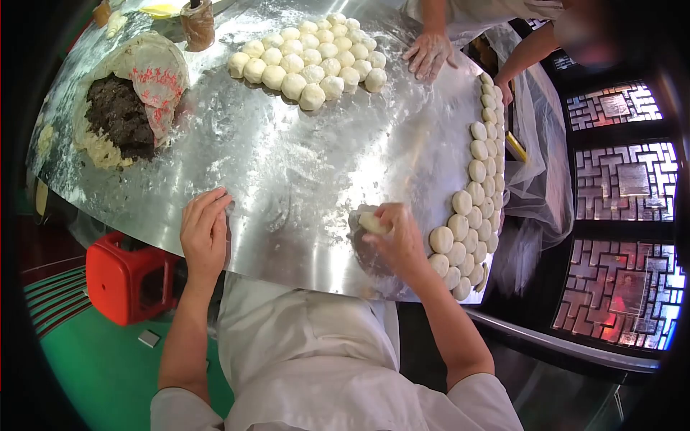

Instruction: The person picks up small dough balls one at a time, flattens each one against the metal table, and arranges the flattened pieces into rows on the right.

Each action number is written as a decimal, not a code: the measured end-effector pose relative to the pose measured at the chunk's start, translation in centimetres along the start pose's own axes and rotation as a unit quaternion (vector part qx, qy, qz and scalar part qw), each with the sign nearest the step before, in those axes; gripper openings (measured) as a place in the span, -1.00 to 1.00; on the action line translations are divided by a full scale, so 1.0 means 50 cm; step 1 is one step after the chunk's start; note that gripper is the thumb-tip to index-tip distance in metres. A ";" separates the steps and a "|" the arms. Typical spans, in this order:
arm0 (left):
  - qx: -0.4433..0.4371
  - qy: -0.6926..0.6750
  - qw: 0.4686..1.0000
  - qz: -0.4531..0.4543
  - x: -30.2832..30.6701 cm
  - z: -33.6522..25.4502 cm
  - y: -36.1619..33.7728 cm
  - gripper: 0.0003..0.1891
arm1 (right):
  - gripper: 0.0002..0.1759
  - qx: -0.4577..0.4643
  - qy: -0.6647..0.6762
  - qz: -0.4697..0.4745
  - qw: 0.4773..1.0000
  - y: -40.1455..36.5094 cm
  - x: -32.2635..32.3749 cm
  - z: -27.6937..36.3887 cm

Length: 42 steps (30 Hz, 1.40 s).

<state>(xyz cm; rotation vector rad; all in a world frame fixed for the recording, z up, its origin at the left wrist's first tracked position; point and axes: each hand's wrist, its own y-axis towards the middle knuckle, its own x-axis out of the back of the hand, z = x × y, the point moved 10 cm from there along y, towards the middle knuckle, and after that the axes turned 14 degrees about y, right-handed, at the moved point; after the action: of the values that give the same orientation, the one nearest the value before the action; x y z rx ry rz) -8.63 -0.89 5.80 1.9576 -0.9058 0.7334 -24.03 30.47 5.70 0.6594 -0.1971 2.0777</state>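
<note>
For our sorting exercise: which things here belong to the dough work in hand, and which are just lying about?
In hand: dough piece in the right hand; row of dough balls beside it; floured table under the flat left hand.
Lying about: red stool; brown jar; hanging plastic sheet.

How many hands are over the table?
3: left hand flat at the near edge, right hand holding dough, co-worker's hand at the far edge. Another may be hidden.
</note>
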 end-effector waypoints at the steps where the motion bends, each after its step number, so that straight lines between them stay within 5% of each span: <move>1: 0.000 0.000 1.000 0.002 0.001 0.000 0.001 -0.72 | -0.63 0.006 -0.023 0.054 0.998 -0.013 -0.022 0.025; 6: -0.003 0.015 1.000 0.009 -0.002 -0.001 -0.001 -0.72 | -0.47 -0.002 -0.055 0.085 0.995 0.004 -0.042 0.053; 8: 0.000 0.014 1.000 0.009 -0.004 0.000 0.000 -0.73 | -0.27 0.086 -0.194 0.021 0.977 0.046 -0.065 0.106; 12: 0.007 0.011 1.000 0.008 -0.004 0.006 -0.004 -0.72 | -0.09 0.052 -0.247 0.042 0.967 0.074 -0.137 0.014; 16: 0.018 0.008 1.000 0.016 -0.001 0.007 -0.007 -0.73 | -0.22 0.072 -0.251 0.052 0.964 0.017 -0.078 0.008; 19: 0.003 0.009 1.000 0.017 -0.010 0.002 -0.003 -0.72 | -0.45 -0.002 -0.157 0.053 0.986 -0.053 -0.033 0.024; 21: 0.002 0.028 1.000 0.013 -0.010 0.009 -0.008 -0.72 | -0.60 -0.189 0.046 -0.008 0.981 -0.098 0.001 -0.030; 25: -0.009 0.025 0.999 0.025 -0.014 0.009 -0.008 -0.70 | -0.60 0.062 -0.207 -0.169 0.962 -0.081 0.172 0.023; 26: -0.012 0.024 0.999 0.024 -0.014 0.009 -0.008 -0.70 | -0.60 0.062 -0.208 -0.172 0.961 -0.086 0.201 0.009; 33: -0.011 0.043 0.998 0.041 -0.021 0.009 -0.007 -0.72 | -0.62 -0.003 -0.220 -0.105 0.970 -0.031 0.267 -0.067; 37: -0.006 0.036 0.998 0.041 -0.023 0.015 -0.007 -0.71 | -0.49 0.096 -0.279 0.012 0.955 0.033 0.227 -0.061; 39: -0.008 0.040 0.998 0.042 -0.024 0.017 -0.007 -0.72 | -0.48 0.031 -0.274 0.123 0.953 0.039 0.223 -0.140; 42: -0.003 0.041 0.998 0.039 -0.024 0.019 -0.010 -0.72 | -0.49 -0.018 -0.197 0.150 0.969 0.038 0.254 -0.170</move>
<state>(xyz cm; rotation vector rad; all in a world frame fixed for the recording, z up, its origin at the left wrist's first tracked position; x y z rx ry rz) -8.75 -1.11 4.22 1.8809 -0.9385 0.8483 -34.34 41.89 5.39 1.0720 -0.5898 2.2012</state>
